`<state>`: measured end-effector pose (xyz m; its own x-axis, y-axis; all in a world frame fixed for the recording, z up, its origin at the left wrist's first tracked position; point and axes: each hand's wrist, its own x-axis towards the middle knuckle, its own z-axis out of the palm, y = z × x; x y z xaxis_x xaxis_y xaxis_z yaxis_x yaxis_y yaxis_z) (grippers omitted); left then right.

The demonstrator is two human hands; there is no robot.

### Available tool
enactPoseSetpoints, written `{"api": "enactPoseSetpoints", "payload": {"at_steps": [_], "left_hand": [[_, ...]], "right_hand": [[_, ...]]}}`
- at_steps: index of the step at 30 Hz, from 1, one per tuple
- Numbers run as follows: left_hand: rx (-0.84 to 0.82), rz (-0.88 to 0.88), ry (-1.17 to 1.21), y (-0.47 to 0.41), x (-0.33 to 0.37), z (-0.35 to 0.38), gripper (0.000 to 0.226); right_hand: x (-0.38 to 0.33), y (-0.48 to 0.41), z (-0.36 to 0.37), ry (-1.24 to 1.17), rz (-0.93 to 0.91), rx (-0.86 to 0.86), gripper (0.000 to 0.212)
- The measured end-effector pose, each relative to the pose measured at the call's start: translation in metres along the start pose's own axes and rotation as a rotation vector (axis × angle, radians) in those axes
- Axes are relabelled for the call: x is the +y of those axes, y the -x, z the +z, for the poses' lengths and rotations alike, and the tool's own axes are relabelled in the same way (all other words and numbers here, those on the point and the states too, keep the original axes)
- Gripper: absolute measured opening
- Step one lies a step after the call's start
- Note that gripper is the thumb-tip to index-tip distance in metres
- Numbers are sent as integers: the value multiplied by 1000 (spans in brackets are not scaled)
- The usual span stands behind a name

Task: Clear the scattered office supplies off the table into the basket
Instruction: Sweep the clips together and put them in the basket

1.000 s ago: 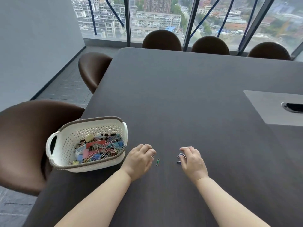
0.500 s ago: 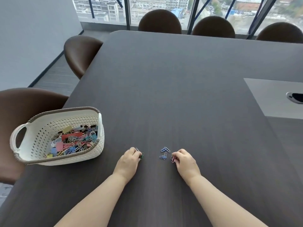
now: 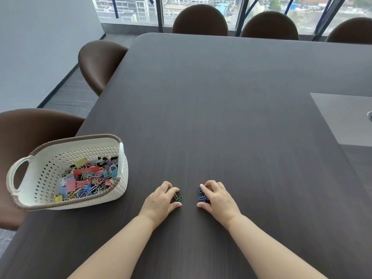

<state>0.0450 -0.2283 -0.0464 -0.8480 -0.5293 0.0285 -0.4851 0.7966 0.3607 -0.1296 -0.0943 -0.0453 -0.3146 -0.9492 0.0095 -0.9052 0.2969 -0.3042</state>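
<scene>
A white perforated basket [image 3: 42, 178] with a brown rim stands on the dark table [image 3: 221, 117] at my near left, holding several coloured paper clips and binder clips [image 3: 88, 180]. My left hand [image 3: 161, 202] lies on the table right of the basket, its fingers curled over a green paper clip [image 3: 178, 198] and a thin silver one, with the thumb below them. My right hand [image 3: 218, 198] lies close beside it, fingertips curled onto a few blue paper clips [image 3: 202, 195], the thumb spread toward me. A reddish clip is mostly hidden under that hand.
Brown chairs stand along the left edge [image 3: 100, 63] and the far edge [image 3: 201, 21] of the table. A grey inset panel [image 3: 342, 117] sits in the tabletop at the right. Windows run behind the far chairs.
The view tilted down and shifted. My hands moved closer together. The right hand went from the reddish clip onto the blue clips, and the left hand now covers the green clip.
</scene>
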Motion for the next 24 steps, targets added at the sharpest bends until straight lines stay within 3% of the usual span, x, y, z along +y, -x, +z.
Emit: {"api": "enactPoseSetpoints", "payload": {"at_steps": [3, 6, 11, 17, 24], "left_hand": [[81, 74, -26, 1, -5, 11, 40], [220, 111, -72, 2, -7, 18, 21], [297, 130, -90, 3, -11, 26, 28], [365, 171, -113, 3, -11, 27, 52], [362, 173, -190, 3, -7, 25, 60]], "right_hand": [[2, 5, 12, -10, 2, 145, 47], [2, 8, 18, 14, 13, 235, 34], [2, 8, 24, 32, -1, 314, 33], [1, 8, 26, 171, -3, 408, 50], [-6, 7, 15, 195, 1, 351, 36]]}}
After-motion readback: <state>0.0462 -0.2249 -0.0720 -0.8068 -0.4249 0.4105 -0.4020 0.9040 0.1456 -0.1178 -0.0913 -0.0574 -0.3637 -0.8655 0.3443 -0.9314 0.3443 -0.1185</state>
